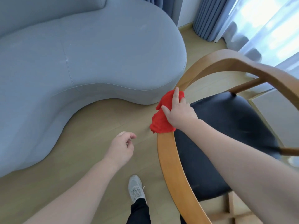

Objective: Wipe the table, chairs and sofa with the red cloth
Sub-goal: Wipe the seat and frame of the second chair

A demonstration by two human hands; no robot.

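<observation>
Cloth: the red cloth (163,113) is bunched over the curved wooden rail (169,159) of the chair, on its left bend, with a fold hanging on the outer side.
Right hand: the right hand (179,112) lies on top of the cloth; its grip is clamped on it, thumb on the outer side, index finger stretched along the rail, the other fingers curved over the inner side.
Left hand: the left hand (122,147) hangs over the floor (97,126), apart from the chair; its grip is slack, fingers loosely curled round nothing.
Chair: a black seat (226,135) lies inside the rail.
Sofa: the grey-blue sofa (80,62) stands just beside the chair, left of it.
Floor: one grey shoe (135,188) rests on it below the left hand.
Window side: blue curtains (208,16) hang at the upper right.
</observation>
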